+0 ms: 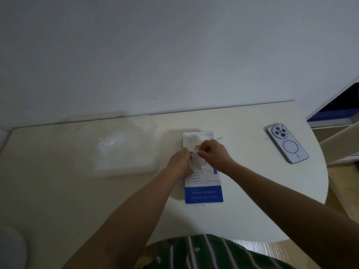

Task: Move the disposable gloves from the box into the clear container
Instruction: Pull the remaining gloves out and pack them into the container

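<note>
A flat white and blue glove box with hand outlines lies on the table's middle. Its oval opening shows clear plastic gloves. My left hand rests on the box's left edge, fingers curled against it. My right hand pinches the clear glove film at the opening. The clear container, a shallow rectangular tub with crinkled film inside, stands to the left of the box.
A grey phone lies face down at the table's right side. The white table has a rounded right edge and meets the wall at the back. A pale rounded object shows at the lower left.
</note>
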Demonstrator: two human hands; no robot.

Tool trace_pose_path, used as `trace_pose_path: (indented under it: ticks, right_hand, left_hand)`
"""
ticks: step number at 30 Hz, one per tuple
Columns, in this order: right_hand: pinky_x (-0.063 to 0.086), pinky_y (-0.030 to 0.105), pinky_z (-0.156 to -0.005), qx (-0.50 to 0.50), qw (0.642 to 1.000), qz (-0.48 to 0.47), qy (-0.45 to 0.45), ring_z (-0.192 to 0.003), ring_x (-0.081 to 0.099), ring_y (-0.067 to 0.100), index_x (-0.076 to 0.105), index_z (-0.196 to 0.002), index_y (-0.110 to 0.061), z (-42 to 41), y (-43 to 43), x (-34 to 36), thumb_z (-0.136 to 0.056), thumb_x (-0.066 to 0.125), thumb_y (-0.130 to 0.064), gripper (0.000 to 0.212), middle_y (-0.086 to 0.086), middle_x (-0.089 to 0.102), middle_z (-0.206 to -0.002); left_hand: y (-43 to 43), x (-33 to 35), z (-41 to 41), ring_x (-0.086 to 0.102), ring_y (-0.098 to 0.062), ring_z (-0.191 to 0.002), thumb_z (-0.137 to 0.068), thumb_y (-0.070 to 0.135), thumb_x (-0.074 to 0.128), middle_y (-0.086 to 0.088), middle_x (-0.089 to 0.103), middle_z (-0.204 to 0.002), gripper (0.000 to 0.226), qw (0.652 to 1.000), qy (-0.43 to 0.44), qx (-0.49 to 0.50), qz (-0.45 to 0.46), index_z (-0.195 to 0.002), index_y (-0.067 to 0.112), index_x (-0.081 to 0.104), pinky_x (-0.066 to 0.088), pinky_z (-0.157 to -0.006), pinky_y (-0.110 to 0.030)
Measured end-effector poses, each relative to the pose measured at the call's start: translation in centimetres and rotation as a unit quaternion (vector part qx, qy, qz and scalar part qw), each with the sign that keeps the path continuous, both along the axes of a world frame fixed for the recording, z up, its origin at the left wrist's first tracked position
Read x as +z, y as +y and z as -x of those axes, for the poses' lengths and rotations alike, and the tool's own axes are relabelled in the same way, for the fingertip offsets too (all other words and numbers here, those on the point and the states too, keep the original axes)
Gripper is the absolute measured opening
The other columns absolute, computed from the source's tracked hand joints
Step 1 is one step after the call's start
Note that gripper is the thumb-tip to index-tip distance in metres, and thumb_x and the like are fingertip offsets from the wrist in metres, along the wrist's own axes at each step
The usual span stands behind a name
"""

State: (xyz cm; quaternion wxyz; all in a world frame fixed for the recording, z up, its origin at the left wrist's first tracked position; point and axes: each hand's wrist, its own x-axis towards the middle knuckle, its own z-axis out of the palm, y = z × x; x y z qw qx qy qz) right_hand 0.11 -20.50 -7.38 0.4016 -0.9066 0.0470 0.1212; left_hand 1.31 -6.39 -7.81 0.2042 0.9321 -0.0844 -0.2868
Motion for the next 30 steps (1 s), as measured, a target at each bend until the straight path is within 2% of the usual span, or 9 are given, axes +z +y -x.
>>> trace_pose_path:
  ticks: [4,7,12,16,19,21,24,27,30]
  right_hand:
    - [0.056,0.037,-0.076,-0.133,0.948,-0.290,0.007,-0.086,0.062,0.026,0.051,-0.090,-0.009,-0.7,-1.7,2.0,-0.097,0.040,-0.013,0.013,0.015,0.061,-0.095]
    - [0.049,0.028,-0.057,-0.210,0.894,-0.395,-0.011,-0.074,0.055,0.026,0.055,-0.094,-0.002,-1.3,-2.8,4.2,-0.086,0.038,-0.017,0.024,0.020,0.058,-0.088]
    - [0.036,0.032,-0.064,-0.228,0.886,-0.403,0.016,-0.082,0.044,0.027,0.056,-0.094,-0.009,-0.9,-3.2,4.6,-0.087,0.038,-0.019,0.022,0.012,0.049,-0.087]
    - [0.044,0.030,-0.061,-0.196,0.906,-0.374,0.018,-0.069,0.056,0.020,0.058,-0.089,-0.006,0.2,-2.1,4.3,-0.095,0.035,-0.016,0.026,0.008,0.060,-0.075]
    - [0.049,0.023,-0.056,-0.172,0.919,-0.355,0.001,-0.065,0.059,0.016,0.055,-0.095,-0.003,0.6,-0.9,4.2,-0.098,0.036,-0.015,0.024,0.007,0.061,-0.076]
    - [0.051,0.023,-0.054,-0.157,0.917,-0.366,0.001,-0.059,0.061,0.013,0.053,-0.094,-0.003,0.7,0.2,4.4,-0.099,0.035,-0.014,0.022,0.006,0.063,-0.071]
    - [0.053,0.025,-0.055,-0.126,0.917,-0.378,0.004,-0.061,0.063,0.018,0.053,-0.099,0.000,0.5,1.9,4.8,-0.100,0.035,-0.014,0.023,0.016,0.064,-0.080]
    - [0.051,0.023,-0.052,-0.113,0.918,-0.379,0.033,-0.065,0.062,0.023,0.058,-0.101,0.005,0.1,3.6,5.1,-0.100,0.033,-0.014,0.031,0.024,0.065,-0.087]
    - [0.057,0.030,-0.065,-0.088,0.920,-0.370,0.098,-0.075,0.066,0.025,0.061,-0.098,0.000,-0.1,4.9,5.4,-0.102,0.033,-0.016,0.032,0.016,0.068,-0.087]
  left_hand:
    - [0.1,-0.1,-0.1,0.058,-0.024,-0.104,-0.081,0.012,0.073,-0.010,0.057,-0.116,0.052,1.000,0.001,-0.011,-0.014,-0.123,0.007,0.044,0.042,-0.076,-0.026]
    - [0.2,0.1,0.0,0.057,-0.025,-0.104,-0.083,0.012,0.069,-0.011,0.057,-0.116,0.045,1.000,0.000,-0.025,-0.013,-0.122,0.006,0.047,0.039,-0.074,-0.024]
    - [1.2,1.2,-0.2,0.061,-0.025,-0.077,-0.095,0.015,0.049,-0.012,0.065,-0.085,0.020,0.983,0.044,0.093,0.149,-0.094,0.002,0.064,0.049,-0.068,-0.029]
    - [2.0,3.5,-0.3,0.057,-0.016,-0.054,-0.099,0.028,0.031,-0.004,0.055,-0.064,0.041,0.874,0.096,0.320,0.354,-0.068,0.012,0.052,0.048,-0.054,-0.025]
    - [3.0,5.0,-1.0,0.058,-0.024,-0.069,-0.081,0.075,0.036,-0.014,0.059,-0.078,0.072,0.804,0.150,0.382,0.431,-0.079,0.008,0.061,0.046,-0.067,-0.030]
    - [3.7,5.7,-1.0,0.057,-0.027,-0.074,-0.078,0.068,0.058,-0.014,0.063,-0.082,0.063,0.827,0.131,0.355,0.416,-0.087,0.006,0.068,0.047,-0.069,-0.032]
    - [4.5,6.4,-0.6,0.059,-0.020,-0.063,-0.089,0.013,0.065,-0.008,0.064,-0.070,0.014,0.845,0.034,0.338,0.412,-0.075,0.010,0.067,0.051,-0.058,-0.024]
    - [6.0,6.7,-0.4,0.058,-0.015,-0.057,-0.094,0.010,0.055,-0.004,0.062,-0.067,0.016,0.804,-0.027,0.379,0.457,-0.083,0.010,0.067,0.052,-0.051,-0.025]
    - [8.1,6.0,-0.9,0.056,-0.017,-0.056,-0.097,0.018,0.049,0.000,0.060,-0.063,0.019,0.866,-0.153,0.339,0.335,-0.090,0.015,0.067,0.046,-0.050,-0.026]
